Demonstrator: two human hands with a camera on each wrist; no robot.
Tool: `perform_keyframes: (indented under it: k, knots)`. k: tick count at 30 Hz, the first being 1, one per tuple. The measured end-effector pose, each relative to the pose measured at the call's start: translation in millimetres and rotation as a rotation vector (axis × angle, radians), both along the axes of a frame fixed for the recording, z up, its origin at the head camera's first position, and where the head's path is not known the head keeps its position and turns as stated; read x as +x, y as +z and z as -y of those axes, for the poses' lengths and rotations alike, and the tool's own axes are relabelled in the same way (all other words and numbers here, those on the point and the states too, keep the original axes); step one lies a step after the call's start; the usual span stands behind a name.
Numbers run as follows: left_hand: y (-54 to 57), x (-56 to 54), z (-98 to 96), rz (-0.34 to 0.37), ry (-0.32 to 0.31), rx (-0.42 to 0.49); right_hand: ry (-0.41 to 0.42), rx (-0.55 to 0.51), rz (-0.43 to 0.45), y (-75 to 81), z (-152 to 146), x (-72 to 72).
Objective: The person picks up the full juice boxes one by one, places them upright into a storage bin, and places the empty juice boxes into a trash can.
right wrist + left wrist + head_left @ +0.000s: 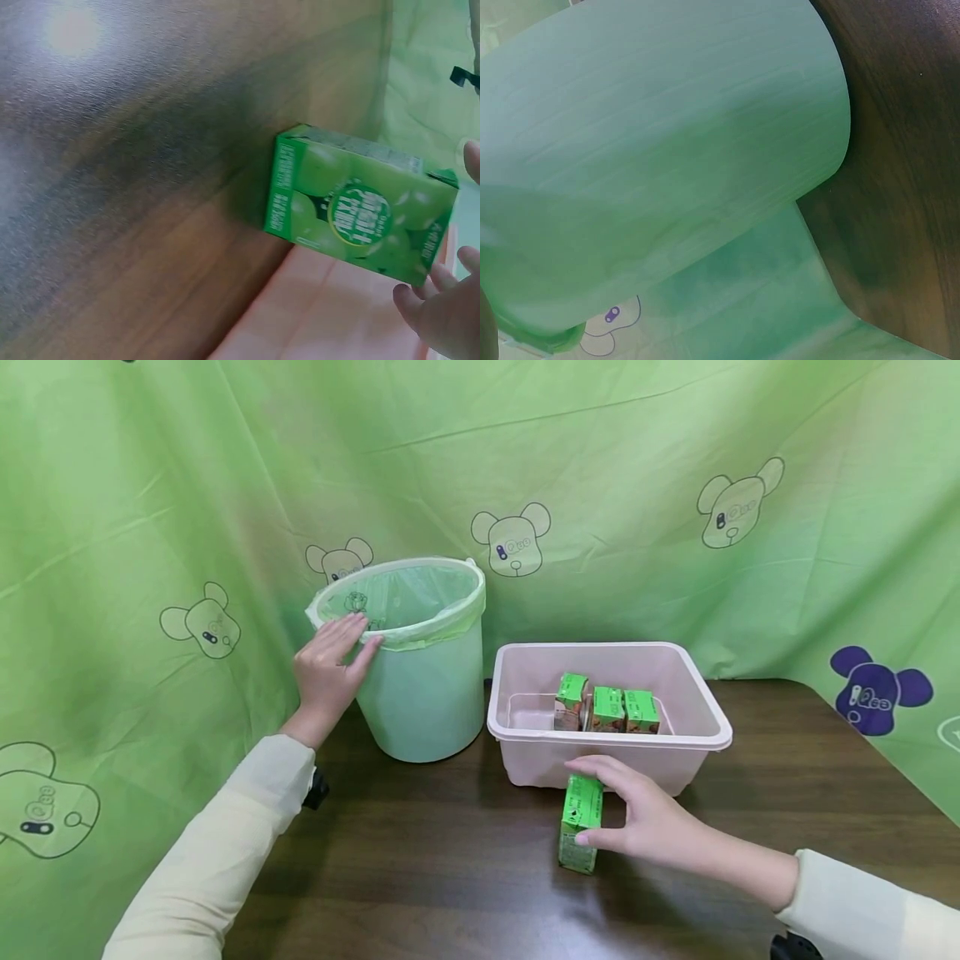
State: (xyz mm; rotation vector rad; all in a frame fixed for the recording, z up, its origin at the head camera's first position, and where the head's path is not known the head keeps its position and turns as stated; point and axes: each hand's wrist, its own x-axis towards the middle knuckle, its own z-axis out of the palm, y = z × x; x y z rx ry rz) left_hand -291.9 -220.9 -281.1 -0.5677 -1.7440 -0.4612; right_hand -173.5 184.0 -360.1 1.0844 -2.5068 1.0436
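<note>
A pale green trash bin [427, 693], its rim covered by a translucent green bag, stands at left centre. My left hand [330, 664] rests on the bin's near left rim with fingers fairly straight; the left wrist view mostly shows the bin's side [667, 150]. In front of the pink plastic tub [607, 739], my right hand [637, 814] holds a small green carton [581, 822] between thumb and fingers. The carton is upright at the table. Seen from the right wrist, the carton [360, 206] has printed faces, and the fingertips [409, 304] meet its corner.
Three similar green-topped cartons [609, 708] stand inside the tub. A dark wood-grain table [450, 860] lies underneath. Behind and to both sides hangs a green curtain [615, 460] with bear-head prints.
</note>
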Motion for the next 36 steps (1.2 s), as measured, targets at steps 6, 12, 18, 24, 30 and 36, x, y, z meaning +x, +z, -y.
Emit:
perform_keyframes:
  k: [6,12,18,24,30,36]
  knots:
    - [-0.1,-0.6,-0.8,-0.006,-0.001,0.018,-0.027,0.043,0.029,-9.6,0,-2.0]
    - [-0.4,-0.3,-1.2,-0.008,-0.004,0.023,-0.036,0.049,0.009,-13.9,0,-2.9]
    - [0.5,-0.1,-1.5,-0.009,-0.004,0.02,-0.041,0.051,0.029,-15.6,1,-2.8]
    - [-0.2,0.1,-1.3,-0.002,0.004,0.019,-0.062,0.055,0.044,-18.5,2,-2.8]
    - [-0.9,-0.4,-0.1,-0.008,0.001,0.013,-0.06,0.047,0.032,-18.2,2,-1.5]
    - [-0.9,-1.5,0.1,-0.011,-0.001,0.015,-0.046,0.045,0.015,-12.8,5,1.2]
